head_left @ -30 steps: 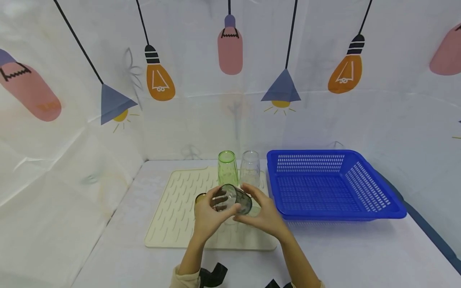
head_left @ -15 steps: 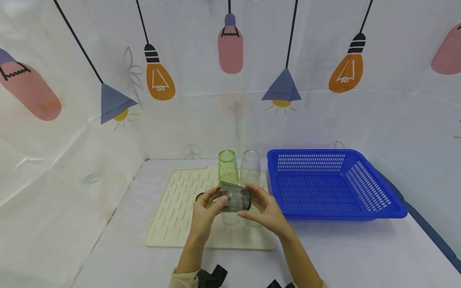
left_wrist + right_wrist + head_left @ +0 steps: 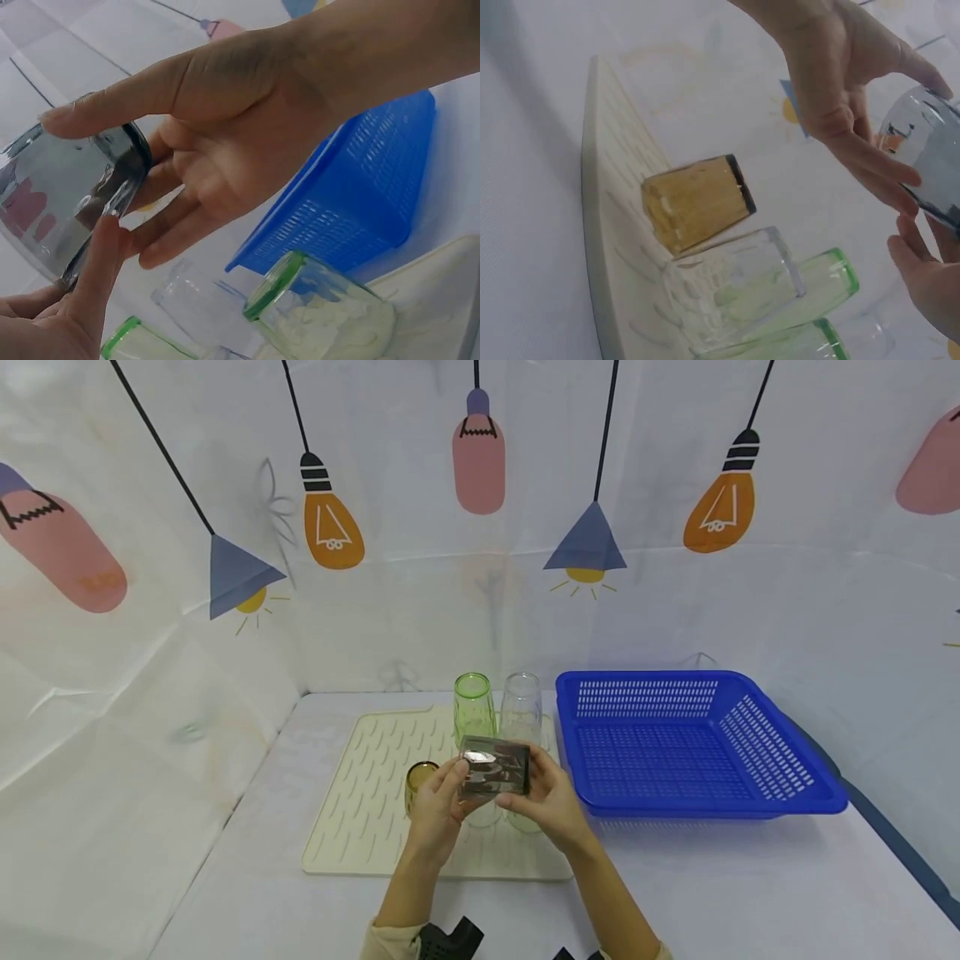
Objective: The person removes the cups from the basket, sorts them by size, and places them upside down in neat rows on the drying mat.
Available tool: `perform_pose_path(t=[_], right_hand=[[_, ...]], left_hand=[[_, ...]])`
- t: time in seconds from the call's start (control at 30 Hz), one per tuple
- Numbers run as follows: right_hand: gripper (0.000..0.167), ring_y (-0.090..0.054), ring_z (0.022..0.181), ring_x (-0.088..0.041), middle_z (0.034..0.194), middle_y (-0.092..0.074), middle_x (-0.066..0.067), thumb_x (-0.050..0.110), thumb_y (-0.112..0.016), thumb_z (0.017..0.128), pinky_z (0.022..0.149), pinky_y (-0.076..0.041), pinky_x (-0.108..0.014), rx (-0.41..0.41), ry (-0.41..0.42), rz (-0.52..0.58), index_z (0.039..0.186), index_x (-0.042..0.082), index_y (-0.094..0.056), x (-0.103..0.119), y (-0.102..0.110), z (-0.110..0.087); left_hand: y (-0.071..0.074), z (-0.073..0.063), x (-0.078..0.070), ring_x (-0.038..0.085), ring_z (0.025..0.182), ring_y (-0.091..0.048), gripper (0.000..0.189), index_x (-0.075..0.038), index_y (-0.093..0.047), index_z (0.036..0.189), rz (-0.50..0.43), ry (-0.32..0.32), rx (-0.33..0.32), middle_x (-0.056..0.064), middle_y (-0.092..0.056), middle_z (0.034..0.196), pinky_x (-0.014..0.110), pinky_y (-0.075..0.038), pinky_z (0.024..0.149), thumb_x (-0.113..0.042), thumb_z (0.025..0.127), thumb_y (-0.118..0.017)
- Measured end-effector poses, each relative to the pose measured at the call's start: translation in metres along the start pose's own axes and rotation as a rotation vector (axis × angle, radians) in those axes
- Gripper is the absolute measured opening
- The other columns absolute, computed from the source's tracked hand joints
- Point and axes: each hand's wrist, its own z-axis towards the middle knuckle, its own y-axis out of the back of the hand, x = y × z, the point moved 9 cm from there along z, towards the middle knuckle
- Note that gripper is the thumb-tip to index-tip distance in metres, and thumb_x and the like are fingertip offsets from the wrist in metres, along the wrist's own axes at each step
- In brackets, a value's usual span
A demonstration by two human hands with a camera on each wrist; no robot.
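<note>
A smoky grey drinking glass (image 3: 493, 767) lies on its side in the air between both hands, above the mat. My left hand (image 3: 433, 814) holds its left end, thumb along the near side; my right hand (image 3: 553, 800) grips its right end between thumb and fingers. In the left wrist view the right thumb lies along the grey glass (image 3: 45, 202). An amber glass (image 3: 417, 782) stands beside the left hand on the cream draining mat (image 3: 360, 827). Behind the hands stand a green glass (image 3: 474, 714) and a clear glass (image 3: 521, 706). Two more glasses are mostly hidden by the hands.
A blue perforated basket (image 3: 660, 768) sits on the table to the right of the mat. White sheeting (image 3: 420, 618) printed with lamps and bulbs rises behind and at the sides. In the left wrist view another green-rimmed glass (image 3: 322, 315) stands on the mat.
The grey glass has turned from its mouth facing toward me to lying level, side on. My left hand has shifted its grip and moved slightly right, uncovering the amber glass.
</note>
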Motion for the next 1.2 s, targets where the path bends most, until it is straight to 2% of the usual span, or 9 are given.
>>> perform_pose_path(t=[0.17,0.27,0.4,0.53,0.73,0.87,1.03,1.13,1.2], right_hand=[[0.065,-0.056,0.108,-0.011,0.120,-0.054,-0.007,0.000,-0.072,0.080,0.091,-0.051,-0.024,-0.061,0.035,0.000,0.129,-0.017,-0.034,0.004,0.004,0.001],[0.061,-0.057,0.109,-0.011,0.118,-0.056,-0.006,-0.004,-0.069,0.080,0.091,-0.051,-0.024,-0.093,0.029,-0.007,0.128,-0.018,-0.035,0.006,0.008,0.001],[0.060,-0.057,0.109,-0.011,0.117,-0.057,-0.004,-0.007,-0.067,0.079,0.092,-0.050,-0.023,-0.108,0.019,-0.006,0.128,-0.020,-0.034,0.007,0.011,0.002],[0.064,-0.057,0.109,-0.012,0.119,-0.055,-0.006,-0.007,-0.067,0.079,0.093,-0.049,-0.023,-0.116,-0.011,-0.003,0.131,-0.019,-0.031,0.004,0.012,0.002],[0.066,-0.056,0.110,-0.011,0.123,-0.051,-0.015,-0.006,-0.068,0.079,0.093,-0.049,-0.023,-0.149,-0.057,-0.019,0.133,-0.015,-0.032,-0.001,0.015,0.003],[0.067,-0.055,0.111,-0.012,0.127,-0.048,-0.021,-0.002,-0.071,0.078,0.093,-0.049,-0.023,-0.150,-0.082,-0.031,0.133,-0.013,-0.035,-0.005,0.015,0.004],[0.071,-0.055,0.111,-0.014,0.126,-0.050,-0.022,0.008,-0.076,0.077,0.093,-0.049,-0.023,-0.115,-0.095,-0.079,0.134,-0.008,-0.038,-0.007,0.010,0.008],[0.071,-0.056,0.109,-0.015,0.124,-0.051,-0.021,0.009,-0.077,0.077,0.091,-0.050,-0.023,-0.085,-0.089,-0.097,0.135,-0.008,-0.038,-0.008,0.005,0.012],[0.071,-0.056,0.106,-0.015,0.123,-0.051,-0.021,0.007,-0.077,0.077,0.087,-0.052,-0.023,-0.066,-0.085,-0.098,0.135,-0.008,-0.038,-0.009,0.001,0.015]], left_hand=[[-0.001,-0.003,0.001,0.012,0.099,-0.062,0.065,0.018,-0.031,0.136,0.139,-0.013,0.080,0.025,-0.050,0.127,0.030,-0.056,0.080,-0.031,0.098,-0.051],[0.006,-0.007,-0.002,0.010,0.099,-0.059,0.058,0.014,-0.032,0.137,0.281,-0.071,0.069,0.033,-0.045,0.130,0.029,-0.057,0.077,-0.023,0.098,-0.052],[0.022,-0.014,-0.013,0.009,0.092,-0.062,0.041,0.014,-0.045,0.129,0.424,-0.230,-0.030,0.034,-0.054,0.117,0.028,-0.058,0.072,-0.005,0.094,-0.054],[0.044,-0.026,-0.025,0.009,0.088,-0.063,0.030,0.010,-0.058,0.116,0.586,-0.381,-0.161,0.025,-0.063,0.106,0.026,-0.058,0.069,0.002,0.087,-0.062],[0.073,-0.045,-0.036,0.018,0.085,-0.064,0.033,0.010,-0.061,0.110,0.804,-0.525,-0.245,0.021,-0.066,0.102,0.023,-0.056,0.065,0.006,0.079,-0.070],[0.093,-0.057,-0.044,0.030,0.081,-0.064,0.035,0.011,-0.062,0.108,0.941,-0.591,-0.319,0.019,-0.068,0.099,0.020,-0.055,0.062,0.007,0.075,-0.073],[0.114,-0.072,-0.054,0.032,0.078,-0.064,0.037,0.011,-0.063,0.104,1.153,-0.650,-0.423,0.020,-0.068,0.096,0.030,-0.057,0.058,0.005,0.070,-0.076],[0.128,-0.080,-0.057,0.034,0.077,-0.065,0.039,0.013,-0.062,0.103,1.252,-0.655,-0.467,0.024,-0.067,0.095,0.040,-0.056,0.056,0.004,0.069,-0.077],[0.138,-0.085,-0.058,0.037,0.079,-0.064,0.040,0.015,-0.061,0.104,1.305,-0.624,-0.493,0.027,-0.066,0.096,0.045,-0.056,0.058,0.004,0.069,-0.077]])
